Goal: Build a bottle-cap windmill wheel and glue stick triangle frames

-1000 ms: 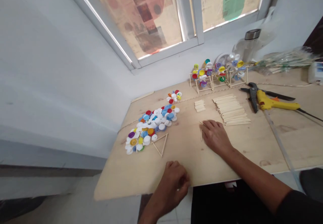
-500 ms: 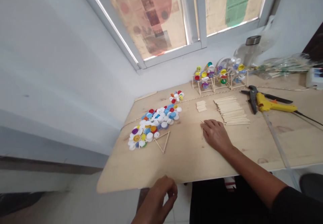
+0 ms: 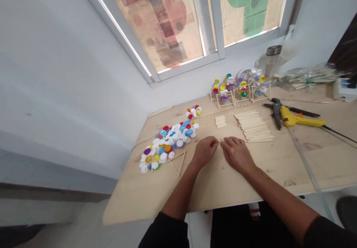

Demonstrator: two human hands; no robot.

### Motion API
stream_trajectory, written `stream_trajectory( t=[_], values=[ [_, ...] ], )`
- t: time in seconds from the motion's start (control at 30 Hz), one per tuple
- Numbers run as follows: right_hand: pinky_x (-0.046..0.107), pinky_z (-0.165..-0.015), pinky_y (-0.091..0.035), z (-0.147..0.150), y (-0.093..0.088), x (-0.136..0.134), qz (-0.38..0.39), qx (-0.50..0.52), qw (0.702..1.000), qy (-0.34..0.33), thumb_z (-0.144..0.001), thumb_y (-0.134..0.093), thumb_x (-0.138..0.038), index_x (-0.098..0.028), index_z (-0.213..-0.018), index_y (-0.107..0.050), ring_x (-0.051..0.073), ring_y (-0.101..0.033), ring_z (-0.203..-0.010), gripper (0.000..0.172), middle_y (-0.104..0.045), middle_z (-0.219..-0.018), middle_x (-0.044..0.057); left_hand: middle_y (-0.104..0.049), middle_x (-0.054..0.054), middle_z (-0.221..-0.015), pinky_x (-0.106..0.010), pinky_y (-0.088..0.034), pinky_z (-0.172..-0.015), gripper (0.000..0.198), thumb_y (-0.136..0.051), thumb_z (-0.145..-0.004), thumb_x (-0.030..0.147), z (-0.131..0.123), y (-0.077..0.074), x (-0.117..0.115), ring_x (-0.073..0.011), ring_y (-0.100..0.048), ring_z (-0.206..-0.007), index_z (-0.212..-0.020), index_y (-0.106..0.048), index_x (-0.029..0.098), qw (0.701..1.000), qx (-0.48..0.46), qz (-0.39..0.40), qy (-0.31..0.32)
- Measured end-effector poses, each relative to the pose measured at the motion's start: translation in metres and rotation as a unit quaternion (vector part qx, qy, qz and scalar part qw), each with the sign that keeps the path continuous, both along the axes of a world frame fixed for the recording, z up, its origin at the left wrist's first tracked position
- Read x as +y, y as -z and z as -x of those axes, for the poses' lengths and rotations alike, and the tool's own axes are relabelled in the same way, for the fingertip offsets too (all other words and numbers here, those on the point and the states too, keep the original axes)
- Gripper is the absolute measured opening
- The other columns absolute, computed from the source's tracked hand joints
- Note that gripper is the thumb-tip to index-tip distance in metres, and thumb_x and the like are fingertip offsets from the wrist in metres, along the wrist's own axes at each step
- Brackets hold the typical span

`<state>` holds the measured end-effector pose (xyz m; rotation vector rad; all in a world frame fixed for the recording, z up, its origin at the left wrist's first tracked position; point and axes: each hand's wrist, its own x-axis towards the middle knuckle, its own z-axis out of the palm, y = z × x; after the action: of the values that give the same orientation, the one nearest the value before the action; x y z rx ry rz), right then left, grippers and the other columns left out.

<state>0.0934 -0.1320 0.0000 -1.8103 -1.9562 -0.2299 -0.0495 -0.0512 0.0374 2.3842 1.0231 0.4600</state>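
Observation:
My right hand (image 3: pixel 237 155) rests on the table with its fingertips pressed on thin wooden sticks (image 3: pixel 222 152), which meet at their upper ends. Just left of them, my left hand (image 3: pixel 205 150) has its fingers curled together at the stick tips; what it pinches, if anything, is too small to make out. A triangle of sticks (image 3: pixel 182 164) lies further left, beside a pile of coloured bottle caps (image 3: pixel 167 143). Beyond my right hand are a large row of sticks (image 3: pixel 255 126) and a small stack of short sticks (image 3: pixel 220 121).
Pliers (image 3: pixel 276 113) and a yellow glue gun (image 3: pixel 301 120) lie on the right. Stick frames with cap wheels (image 3: pixel 241 88) stand by the wall, near a bottle (image 3: pixel 272 62) and bagged sticks (image 3: pixel 309 77). A cap cluster (image 3: pixel 193 111) sits behind the pile.
My left hand has moved from the table's front edge up and right, to beside my right hand. My right hand remains at the sticks. The view has shifted slightly.

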Motion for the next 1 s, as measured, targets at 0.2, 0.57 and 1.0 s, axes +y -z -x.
stream_trajectory(
  t=[0.2,0.57,1.0],
  values=[
    [0.032,-0.084,-0.035,-0.006,0.004,0.001,-0.029,0.063,0.998,0.006,-0.083,-0.048,-0.015,-0.024,-0.102,-0.066,0.019,-0.053,-0.100,0.027,-0.065,-0.106,0.006,-0.066,-0.003,-0.090,-0.029,-0.044,-0.081,0.027,-0.048,-0.078,0.012,-0.020,0.020,0.010,-0.0158,-0.058,-0.084,-0.100,-0.063,0.019,1.000,0.002,-0.027,-0.015],
    [0.030,-0.073,-0.036,-0.018,0.015,0.003,-0.059,0.154,0.983,0.086,-0.083,-0.043,-0.017,-0.019,-0.093,-0.066,0.018,-0.056,-0.084,0.025,-0.067,-0.091,0.005,-0.065,-0.002,-0.084,-0.029,-0.040,-0.077,0.028,-0.054,-0.077,0.017,-0.009,0.019,0.005,-0.0168,-0.057,-0.085,-0.105,-0.060,0.019,0.999,0.022,-0.032,0.012],
    [0.035,-0.070,-0.021,-0.013,-0.006,0.001,0.005,-0.043,0.992,0.117,-0.086,-0.048,-0.021,-0.017,-0.076,-0.064,0.021,-0.048,-0.078,0.019,-0.063,-0.075,0.008,-0.066,-0.006,-0.078,-0.036,-0.036,-0.078,0.015,-0.050,-0.080,0.027,-0.028,0.011,-0.013,-0.0222,-0.058,-0.084,-0.072,-0.059,0.019,0.981,0.164,-0.089,-0.059]
  ],
)
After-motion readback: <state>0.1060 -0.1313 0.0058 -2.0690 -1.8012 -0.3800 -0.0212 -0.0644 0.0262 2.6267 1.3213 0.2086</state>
